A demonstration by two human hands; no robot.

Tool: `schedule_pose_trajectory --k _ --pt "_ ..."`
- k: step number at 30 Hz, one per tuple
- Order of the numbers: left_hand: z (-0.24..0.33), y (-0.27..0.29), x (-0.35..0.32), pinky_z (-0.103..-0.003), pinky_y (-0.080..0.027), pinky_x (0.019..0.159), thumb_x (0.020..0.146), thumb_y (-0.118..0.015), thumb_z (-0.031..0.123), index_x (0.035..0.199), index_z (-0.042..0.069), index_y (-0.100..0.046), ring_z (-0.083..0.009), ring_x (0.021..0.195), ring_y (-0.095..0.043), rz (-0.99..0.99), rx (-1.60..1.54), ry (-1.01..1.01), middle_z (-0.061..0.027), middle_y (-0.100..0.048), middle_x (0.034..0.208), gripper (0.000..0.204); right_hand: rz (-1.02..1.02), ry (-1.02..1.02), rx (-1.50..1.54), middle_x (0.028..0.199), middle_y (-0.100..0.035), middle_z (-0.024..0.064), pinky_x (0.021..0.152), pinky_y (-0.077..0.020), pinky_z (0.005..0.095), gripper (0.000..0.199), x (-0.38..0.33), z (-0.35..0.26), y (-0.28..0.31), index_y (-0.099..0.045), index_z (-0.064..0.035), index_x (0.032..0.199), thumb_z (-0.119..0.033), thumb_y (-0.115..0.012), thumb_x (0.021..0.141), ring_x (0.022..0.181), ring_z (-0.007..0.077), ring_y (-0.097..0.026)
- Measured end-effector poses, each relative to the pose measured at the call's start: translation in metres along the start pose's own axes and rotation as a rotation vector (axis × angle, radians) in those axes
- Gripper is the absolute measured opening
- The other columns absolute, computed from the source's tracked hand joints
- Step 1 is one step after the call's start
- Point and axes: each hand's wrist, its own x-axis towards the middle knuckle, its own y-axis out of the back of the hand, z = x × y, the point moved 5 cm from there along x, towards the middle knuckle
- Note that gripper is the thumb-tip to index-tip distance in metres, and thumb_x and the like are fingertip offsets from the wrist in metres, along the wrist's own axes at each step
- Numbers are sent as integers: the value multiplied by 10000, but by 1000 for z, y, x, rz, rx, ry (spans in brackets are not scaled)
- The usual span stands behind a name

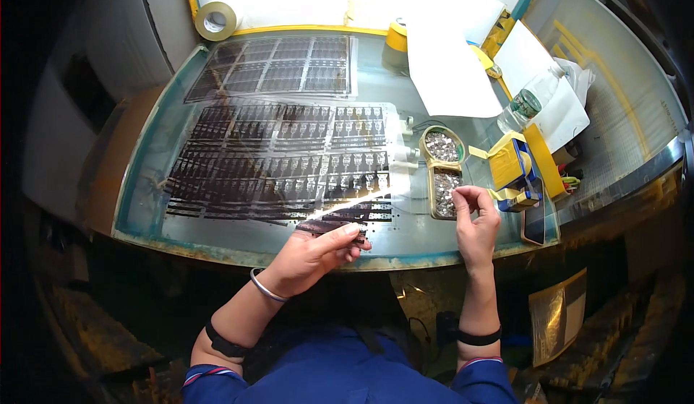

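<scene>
Our left hand point(307, 257) grips a dark strip point(360, 238) above the table's front edge point(405, 261), seemingly to steady it; our right hand point(478, 223) curls beside the tray of bits point(431, 198), handily close; whether it pinches anything, we cannot tell.

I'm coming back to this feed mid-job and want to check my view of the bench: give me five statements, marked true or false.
1. The left hand holds a dark piece. True.
2. The round tray is farther from the person than the rectangular tray. True.
3. The right hand is inside the round tray. False: it is by the rectangular tray.
4. The silver bangle is on the right wrist. False: it is on the left wrist.
5. The tape roll is near the bench's far left corner. True.
</scene>
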Motion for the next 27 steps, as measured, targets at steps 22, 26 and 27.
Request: schedule_pose_trajectory --k 22,26,27 --pt "2 -1 0 -247 -447 751 922 -517 164 1022 -5 -592 -111 817 -540 -41 11 33 -90 -627 958 211 -58 -69 379 800 -641 59 693 -464 232 68 -14 -21 -7 -629 -1 827 35 -653 775 740 113 -590" --pt "-1 3 1 -244 -448 752 921 -521 168 1035 2 -589 -107 823 -544 -60 4 25 -89 -628 968 212 -305 281 248 898 -621 109 753 -459 298 171 -20 -75 -19 -642 -36 811 42 -706 673 829 220 -584" --pt "-1 2 1 -244 -449 751 921 -521 170 1035 2 -589 -107 823 -545 -57 2 28 -87 -627 967 214 -349 326 221 917 -617 97 744 -454 297 160 -23 -85 -23 -646 -43 785 30 -720 663 843 223 -568"
